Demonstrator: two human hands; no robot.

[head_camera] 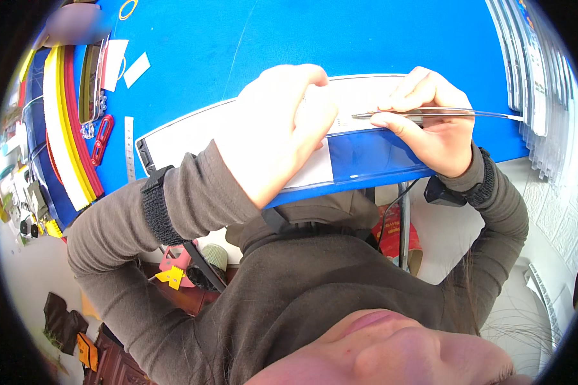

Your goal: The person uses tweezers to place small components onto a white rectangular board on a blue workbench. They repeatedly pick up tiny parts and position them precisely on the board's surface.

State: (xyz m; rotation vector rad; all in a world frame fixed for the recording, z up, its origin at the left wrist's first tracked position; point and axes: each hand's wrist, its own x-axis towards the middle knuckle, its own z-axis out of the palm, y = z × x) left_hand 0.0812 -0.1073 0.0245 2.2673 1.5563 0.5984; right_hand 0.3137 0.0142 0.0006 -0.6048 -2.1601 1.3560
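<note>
A long white sheet or panel (192, 125) with a clear, see-through section (375, 154) along its near side lies across the near edge of the blue table. My left hand (284, 125), strongly overexposed, rests over its middle with bent fingers; whether it grips anything cannot be told. From the right, my right hand (428, 115) holds slim metal tweezers (481, 113) between thumb and fingers. Their tips point left, just above small printed marks on the white surface, beside my left hand. A dark corner piece (145, 155) shows at the panel's left end.
A ruler (129, 149), a red-handled tool (102, 139), white cards (137, 70) and a yellow rubber band (127, 8) lie at left. Beyond them are a clear case (91, 82) and curved yellow, white and red strips (72, 130). Clear plastic cases (530, 72) stand at right.
</note>
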